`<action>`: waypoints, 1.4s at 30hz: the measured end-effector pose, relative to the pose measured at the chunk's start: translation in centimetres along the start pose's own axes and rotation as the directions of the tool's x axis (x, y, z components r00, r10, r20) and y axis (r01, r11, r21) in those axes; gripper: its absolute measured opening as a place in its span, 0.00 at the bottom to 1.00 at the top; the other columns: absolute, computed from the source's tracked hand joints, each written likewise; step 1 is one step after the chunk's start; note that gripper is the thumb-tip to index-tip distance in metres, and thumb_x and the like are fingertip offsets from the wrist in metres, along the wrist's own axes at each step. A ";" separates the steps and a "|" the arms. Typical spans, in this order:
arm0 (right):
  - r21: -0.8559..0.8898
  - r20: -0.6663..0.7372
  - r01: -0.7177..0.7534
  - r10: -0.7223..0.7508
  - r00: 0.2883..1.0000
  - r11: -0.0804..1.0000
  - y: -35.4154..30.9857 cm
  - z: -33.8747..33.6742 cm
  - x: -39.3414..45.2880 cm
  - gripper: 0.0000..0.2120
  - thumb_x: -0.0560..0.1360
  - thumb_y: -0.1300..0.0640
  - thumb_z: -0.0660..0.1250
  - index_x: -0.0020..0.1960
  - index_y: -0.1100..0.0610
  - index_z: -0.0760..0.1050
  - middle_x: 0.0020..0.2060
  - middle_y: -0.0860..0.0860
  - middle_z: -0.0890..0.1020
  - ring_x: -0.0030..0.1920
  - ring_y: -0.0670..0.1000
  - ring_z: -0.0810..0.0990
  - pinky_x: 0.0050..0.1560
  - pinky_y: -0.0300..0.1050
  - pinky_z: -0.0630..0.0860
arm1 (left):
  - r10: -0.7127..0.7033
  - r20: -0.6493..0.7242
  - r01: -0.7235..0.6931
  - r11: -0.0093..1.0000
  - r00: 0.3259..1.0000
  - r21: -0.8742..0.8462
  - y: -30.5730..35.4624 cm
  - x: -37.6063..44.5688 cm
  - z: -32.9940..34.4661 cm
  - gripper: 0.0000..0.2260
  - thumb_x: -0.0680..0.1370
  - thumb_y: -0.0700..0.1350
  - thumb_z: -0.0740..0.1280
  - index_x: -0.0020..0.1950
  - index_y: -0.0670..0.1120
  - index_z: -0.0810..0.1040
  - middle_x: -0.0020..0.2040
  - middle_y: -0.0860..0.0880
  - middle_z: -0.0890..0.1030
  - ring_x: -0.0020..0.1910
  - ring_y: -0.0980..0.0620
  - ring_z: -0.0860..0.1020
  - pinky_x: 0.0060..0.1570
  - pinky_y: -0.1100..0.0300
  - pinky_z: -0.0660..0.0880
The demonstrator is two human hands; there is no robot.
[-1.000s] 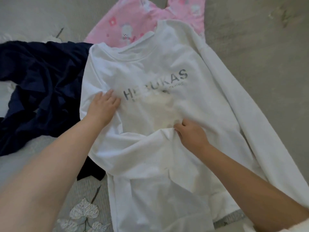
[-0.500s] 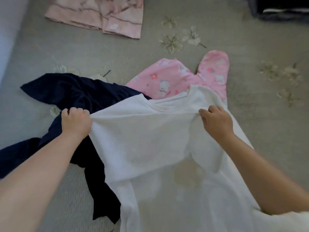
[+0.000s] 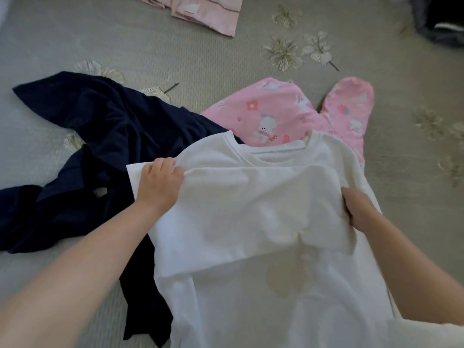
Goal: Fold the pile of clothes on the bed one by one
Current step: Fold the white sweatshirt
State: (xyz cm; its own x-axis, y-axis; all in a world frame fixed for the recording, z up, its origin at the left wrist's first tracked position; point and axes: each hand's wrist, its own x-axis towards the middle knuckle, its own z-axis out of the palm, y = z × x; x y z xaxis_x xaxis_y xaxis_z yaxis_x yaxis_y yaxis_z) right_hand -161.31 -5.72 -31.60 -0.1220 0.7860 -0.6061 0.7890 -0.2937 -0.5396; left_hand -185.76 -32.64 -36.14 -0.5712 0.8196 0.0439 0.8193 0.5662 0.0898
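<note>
My left hand [image 3: 158,187] and right hand [image 3: 359,209] each pinched an end of the white sweatshirt's [image 3: 251,209] folded-up hem. That edge ran crosswise, just short of the collar ahead, equally near both hands.

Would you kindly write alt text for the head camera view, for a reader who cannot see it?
Two bare hands, left hand and right hand, grip the edges of a white sweatshirt folded up toward its collar on a grey floral bedspread. A navy garment lies left, pink printed pyjamas beyond, a folded pink item at top.
</note>
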 end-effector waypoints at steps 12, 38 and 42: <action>-0.694 0.075 0.372 -0.452 0.889 0.616 1.3 2.5 -1.2 0.07 0.74 0.63 0.61 0.48 0.66 0.75 0.46 0.63 0.79 0.48 0.61 0.77 0.40 0.47 0.65 | -0.056 0.235 -0.020 0.952 0.970 0.306 -3.7 -1.7 -0.4 0.14 0.70 0.39 0.68 0.54 0.42 0.74 0.49 0.46 0.75 0.47 0.48 0.74 0.41 0.57 0.71; -0.834 0.147 0.358 -0.457 0.877 0.420 8.9 7.4 -3.8 0.28 0.79 0.45 0.51 0.75 0.51 0.49 0.75 0.57 0.50 0.74 0.57 0.49 0.70 0.57 0.48 | 0.069 0.604 -0.226 0.956 0.794 0.188 -1.4 -13.1 2.8 0.33 0.78 0.35 0.52 0.73 0.48 0.33 0.74 0.43 0.35 0.74 0.44 0.37 0.71 0.54 0.41; -0.812 0.173 0.343 -0.367 0.914 0.472 9.0 7.4 -3.2 0.28 0.79 0.45 0.49 0.75 0.49 0.45 0.75 0.56 0.45 0.75 0.56 0.44 0.71 0.56 0.42 | 0.048 0.692 -0.241 0.953 0.721 0.184 -1.1 -12.3 3.2 0.36 0.77 0.37 0.55 0.73 0.48 0.31 0.73 0.43 0.31 0.73 0.43 0.34 0.71 0.54 0.38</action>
State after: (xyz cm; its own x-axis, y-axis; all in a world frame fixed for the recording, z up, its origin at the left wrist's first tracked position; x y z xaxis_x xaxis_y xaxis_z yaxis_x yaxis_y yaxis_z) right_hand -158.31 -14.89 -38.85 -0.5051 0.7320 -0.4572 0.8195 0.5729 0.0121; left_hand -179.48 -43.13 -39.94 -0.3384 0.6783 -0.6522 0.9273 0.3582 -0.1086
